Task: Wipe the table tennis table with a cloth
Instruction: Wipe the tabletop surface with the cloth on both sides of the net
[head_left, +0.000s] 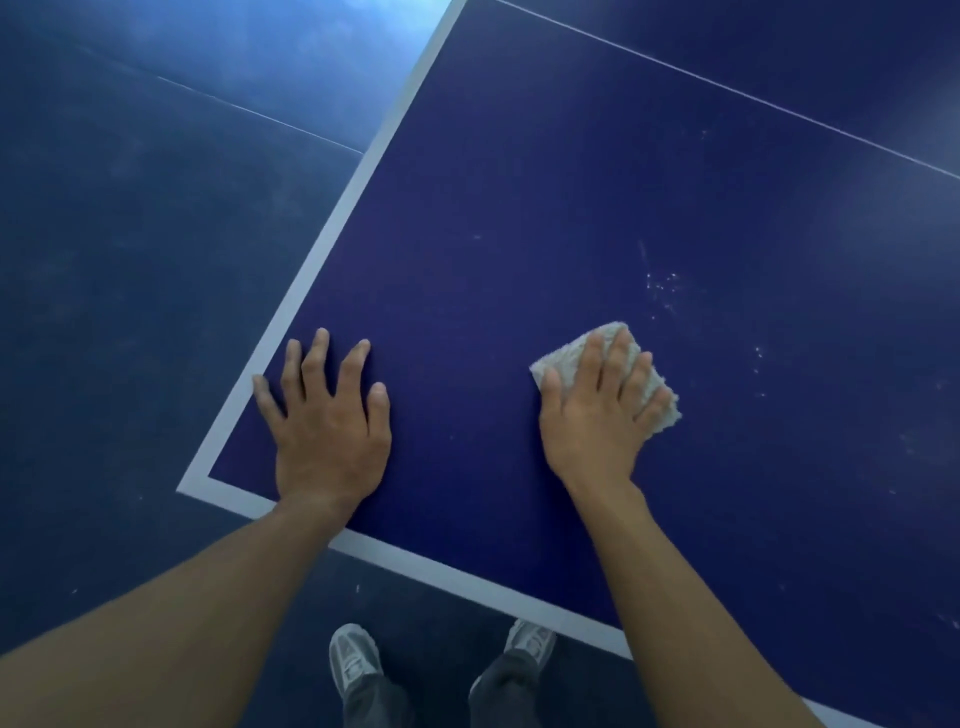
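Note:
The dark blue table tennis table (545, 208) fills the right and middle of the head view, its near left corner edged with a white line (311, 260). My right hand (602, 410) lies flat with straight fingers on a folded whitish cloth (662, 402), pressing it onto the tabletop. My left hand (327, 415) rests flat on the table near the corner, fingers spread, holding nothing. Small white specks and a faint streak (660, 286) mark the surface just beyond the cloth.
A blue floor (130, 260) lies left of and below the table edge. My two grey shoes (356, 657) stand at the table's near edge. A thin white centre line (727, 88) crosses the far part of the tabletop.

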